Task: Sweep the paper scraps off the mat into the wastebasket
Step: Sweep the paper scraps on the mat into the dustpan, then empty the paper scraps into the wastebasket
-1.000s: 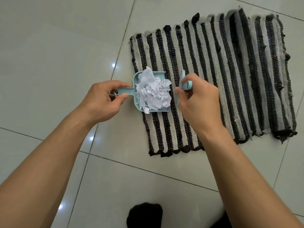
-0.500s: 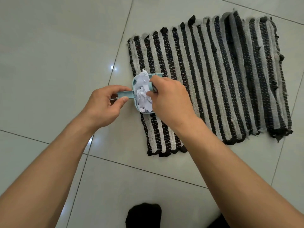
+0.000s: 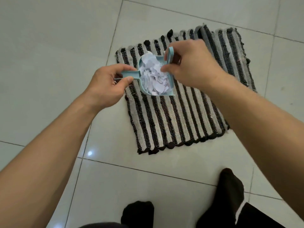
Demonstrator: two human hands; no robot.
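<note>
A small light-blue dustpan (image 3: 171, 87) heaped with white paper scraps (image 3: 153, 76) hangs above the left part of a black-and-white striped mat (image 3: 189, 116). My left hand (image 3: 107, 84) pinches the dustpan's handle from the left. My right hand (image 3: 192, 66) grips a small light-blue brush (image 3: 170, 55) at the pan's far right corner, fingertips touching the scraps. The brush's bristles are hidden behind the hand. No wastebasket is in view.
Pale glossy floor tiles (image 3: 49, 63) surround the mat on all sides. My two feet in black socks (image 3: 230, 186) stand on the tiles below the mat's near edge.
The dustpan has risen off the mat and turned, its open side now facing me. My right hand moved from over the pan to its far right corner. The view has pulled back.
</note>
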